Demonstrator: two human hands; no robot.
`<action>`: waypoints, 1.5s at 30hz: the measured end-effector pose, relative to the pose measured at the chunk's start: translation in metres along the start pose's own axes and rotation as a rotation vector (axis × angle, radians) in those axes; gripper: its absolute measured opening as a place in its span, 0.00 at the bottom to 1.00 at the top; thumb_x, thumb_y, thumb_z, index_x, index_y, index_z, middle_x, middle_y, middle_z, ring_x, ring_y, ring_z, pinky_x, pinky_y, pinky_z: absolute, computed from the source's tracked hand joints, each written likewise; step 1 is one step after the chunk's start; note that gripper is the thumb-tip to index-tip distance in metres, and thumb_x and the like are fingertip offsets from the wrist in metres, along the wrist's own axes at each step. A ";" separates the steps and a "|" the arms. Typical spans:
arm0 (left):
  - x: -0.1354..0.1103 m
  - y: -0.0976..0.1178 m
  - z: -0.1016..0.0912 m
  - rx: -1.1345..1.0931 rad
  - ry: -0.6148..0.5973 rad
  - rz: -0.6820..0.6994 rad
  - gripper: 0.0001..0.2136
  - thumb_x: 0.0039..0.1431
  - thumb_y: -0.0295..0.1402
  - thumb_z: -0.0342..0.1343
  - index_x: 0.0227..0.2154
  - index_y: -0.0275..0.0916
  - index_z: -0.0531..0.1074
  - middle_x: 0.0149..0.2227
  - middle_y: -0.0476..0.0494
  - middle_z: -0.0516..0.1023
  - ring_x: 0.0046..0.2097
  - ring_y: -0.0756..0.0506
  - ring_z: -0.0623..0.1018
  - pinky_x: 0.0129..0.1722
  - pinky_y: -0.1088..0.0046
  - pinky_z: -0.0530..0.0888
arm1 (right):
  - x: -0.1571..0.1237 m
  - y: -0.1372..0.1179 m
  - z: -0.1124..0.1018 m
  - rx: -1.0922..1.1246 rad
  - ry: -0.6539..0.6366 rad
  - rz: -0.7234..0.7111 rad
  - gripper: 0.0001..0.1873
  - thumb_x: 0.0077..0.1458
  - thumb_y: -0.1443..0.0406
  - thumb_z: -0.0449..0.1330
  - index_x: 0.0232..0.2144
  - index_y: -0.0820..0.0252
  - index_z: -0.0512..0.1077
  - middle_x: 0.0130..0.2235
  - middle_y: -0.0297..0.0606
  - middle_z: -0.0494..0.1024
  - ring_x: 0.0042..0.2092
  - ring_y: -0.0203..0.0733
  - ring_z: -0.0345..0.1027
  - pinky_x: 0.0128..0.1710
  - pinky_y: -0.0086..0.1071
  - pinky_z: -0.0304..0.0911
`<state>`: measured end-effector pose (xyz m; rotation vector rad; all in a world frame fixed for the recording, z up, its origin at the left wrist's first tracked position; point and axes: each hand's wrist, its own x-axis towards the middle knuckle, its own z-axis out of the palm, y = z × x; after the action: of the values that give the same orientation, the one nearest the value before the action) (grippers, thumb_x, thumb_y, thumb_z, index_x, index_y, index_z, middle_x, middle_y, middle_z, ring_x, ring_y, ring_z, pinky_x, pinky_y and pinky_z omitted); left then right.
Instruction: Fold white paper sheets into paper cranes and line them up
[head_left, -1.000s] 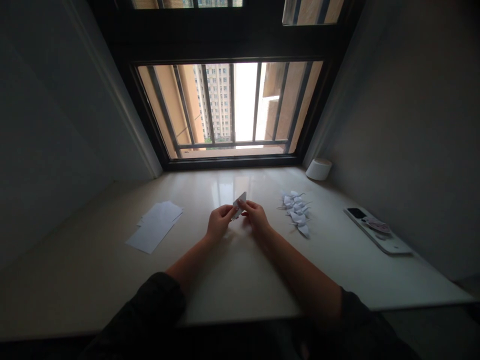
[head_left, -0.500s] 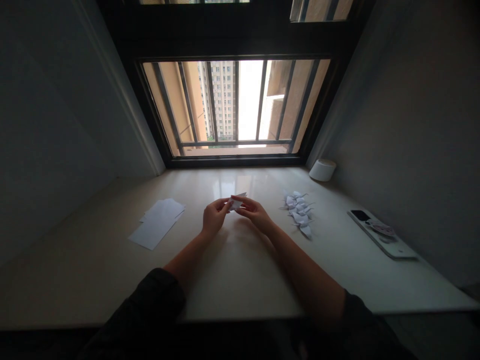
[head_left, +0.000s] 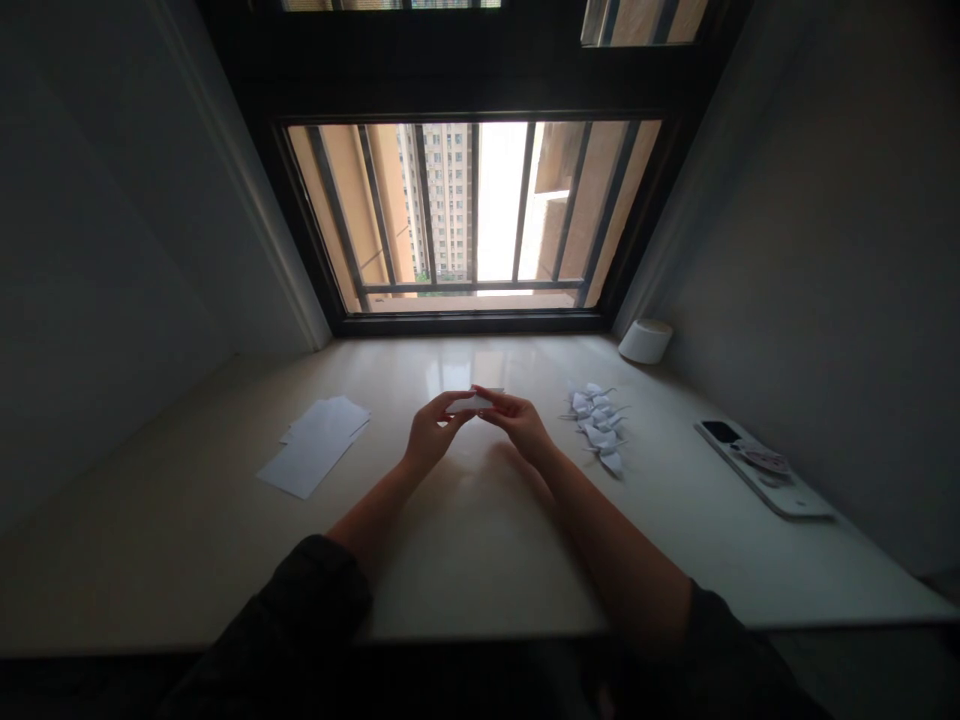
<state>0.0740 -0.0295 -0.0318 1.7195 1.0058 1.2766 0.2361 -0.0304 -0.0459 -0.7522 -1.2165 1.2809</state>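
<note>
On the pale sill (head_left: 480, 560), a white phone (head_left: 787, 492) is laid at right and white sheets (head_left: 313, 450) at left; paper cranes (head_left: 598, 428) are clustered farther in. A small folded paper (head_left: 466, 405) is pinched over mid-sill by the left hand (head_left: 431, 432) and the right hand (head_left: 523, 428) — both curled nearly closed. Beyond — a barred window (head_left: 474, 215) is seen.

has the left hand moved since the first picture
Yes: the left hand has shifted slightly left, nearer the paper sheets, judged against the window frame.
</note>
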 end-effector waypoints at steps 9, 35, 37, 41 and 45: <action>0.001 -0.010 0.001 -0.068 0.033 -0.035 0.15 0.47 0.40 0.61 0.37 0.39 0.77 0.38 0.41 0.80 0.39 0.42 0.78 0.43 0.64 0.73 | 0.001 0.001 -0.002 0.009 -0.019 0.033 0.25 0.35 0.60 0.69 0.41 0.54 0.75 0.38 0.36 0.79 0.40 0.45 0.72 0.46 0.41 0.64; 0.001 -0.009 -0.004 0.133 0.032 0.028 0.12 0.47 0.39 0.61 0.37 0.44 0.78 0.37 0.44 0.80 0.37 0.42 0.79 0.41 0.65 0.73 | 0.003 0.008 -0.005 0.070 0.006 0.121 0.24 0.34 0.63 0.69 0.40 0.55 0.76 0.35 0.36 0.80 0.36 0.40 0.70 0.41 0.36 0.62; 0.000 -0.009 -0.004 0.174 0.037 0.046 0.12 0.48 0.39 0.61 0.36 0.45 0.78 0.37 0.44 0.80 0.36 0.42 0.78 0.40 0.66 0.72 | 0.002 0.008 -0.005 0.079 0.012 0.131 0.24 0.35 0.63 0.69 0.40 0.54 0.76 0.36 0.36 0.80 0.37 0.40 0.70 0.40 0.35 0.62; 0.000 -0.008 -0.004 0.217 0.041 0.067 0.11 0.48 0.39 0.61 0.36 0.46 0.78 0.36 0.45 0.80 0.35 0.43 0.78 0.38 0.67 0.72 | 0.002 0.007 -0.006 0.088 0.015 0.167 0.23 0.35 0.63 0.69 0.40 0.55 0.76 0.35 0.36 0.79 0.36 0.39 0.70 0.39 0.34 0.61; 0.001 -0.010 -0.004 0.279 0.040 0.079 0.10 0.49 0.39 0.60 0.35 0.46 0.78 0.36 0.46 0.80 0.35 0.45 0.77 0.37 0.69 0.72 | 0.002 0.007 -0.006 0.110 0.018 0.201 0.22 0.35 0.64 0.69 0.39 0.54 0.76 0.33 0.34 0.79 0.34 0.37 0.69 0.38 0.32 0.61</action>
<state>0.0684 -0.0245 -0.0392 1.9671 1.1954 1.2713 0.2391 -0.0261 -0.0533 -0.8203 -1.0668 1.4896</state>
